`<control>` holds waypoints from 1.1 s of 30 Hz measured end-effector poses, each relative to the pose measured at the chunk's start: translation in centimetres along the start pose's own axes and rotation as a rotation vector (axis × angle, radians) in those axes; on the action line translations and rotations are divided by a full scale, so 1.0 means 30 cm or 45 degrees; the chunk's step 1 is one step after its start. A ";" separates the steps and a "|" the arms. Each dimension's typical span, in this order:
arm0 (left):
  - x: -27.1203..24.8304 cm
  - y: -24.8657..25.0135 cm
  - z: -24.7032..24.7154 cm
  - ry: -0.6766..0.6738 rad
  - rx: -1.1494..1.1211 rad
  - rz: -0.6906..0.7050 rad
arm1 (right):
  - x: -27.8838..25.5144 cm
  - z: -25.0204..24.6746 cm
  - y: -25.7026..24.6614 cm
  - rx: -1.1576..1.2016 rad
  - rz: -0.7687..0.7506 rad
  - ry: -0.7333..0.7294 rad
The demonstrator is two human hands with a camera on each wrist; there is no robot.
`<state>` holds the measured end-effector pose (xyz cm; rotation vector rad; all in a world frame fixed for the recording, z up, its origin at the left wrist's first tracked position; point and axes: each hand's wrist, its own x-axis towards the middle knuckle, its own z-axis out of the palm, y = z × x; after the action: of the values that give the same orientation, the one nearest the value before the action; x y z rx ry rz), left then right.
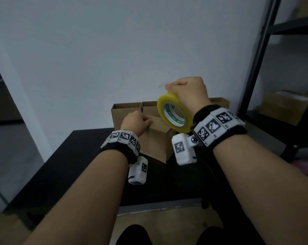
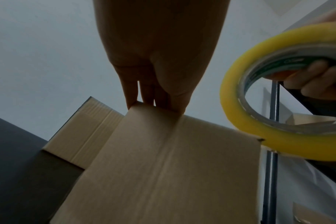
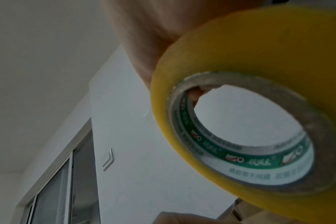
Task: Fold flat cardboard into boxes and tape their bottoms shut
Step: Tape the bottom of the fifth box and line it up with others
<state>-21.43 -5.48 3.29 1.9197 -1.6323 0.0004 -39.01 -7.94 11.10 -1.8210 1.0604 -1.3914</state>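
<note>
Right hand (image 1: 188,91) clenched around the round yellow roll of packing tape (image 1: 175,113) — fingers (image 2: 314,78) pass through the green-printed cardboard core, thumb side on the outer rim; the roll is held up in the air, tilted, above the right edge of the small brown cardboard box (image 1: 156,142). A short clear strip of tape end (image 1: 161,85) sticks out left of the knuckles. Left hand (image 1: 137,123) rests on the box top, fingertips (image 2: 131,103) curled over its far edge, gripping it. The box stands on the black tabletop (image 1: 75,167), near its back edge. Behind it, touching or just beside, a row of open brown cardboard boxes (image 1: 126,110) against the pale wall (image 1: 114,50). The tabletop's near and left parts lie bare; a black metal shelf frame (image 1: 255,68) stands close on the right.
</note>
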 end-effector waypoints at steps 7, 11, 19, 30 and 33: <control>0.037 -0.040 -0.015 -0.013 -0.095 -0.013 | 0.055 0.075 -0.039 -0.002 0.030 -0.053; 0.061 -0.071 -0.024 -0.049 -0.228 -0.019 | 0.093 0.127 -0.036 -0.083 0.054 -0.114; 0.082 -0.092 -0.110 0.209 -0.740 -0.121 | 0.178 0.199 -0.052 -0.384 0.142 -0.268; 0.113 -0.017 -0.211 0.256 -1.000 -0.049 | 0.184 0.189 -0.055 -0.339 0.254 -0.284; 0.122 -0.010 -0.211 0.264 -0.971 -0.017 | 0.187 0.184 -0.056 -0.326 0.259 -0.309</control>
<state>-17.90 -5.92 9.69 1.2902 -1.2301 -0.3630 -32.56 -11.99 13.73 -1.9390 1.2978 -0.9232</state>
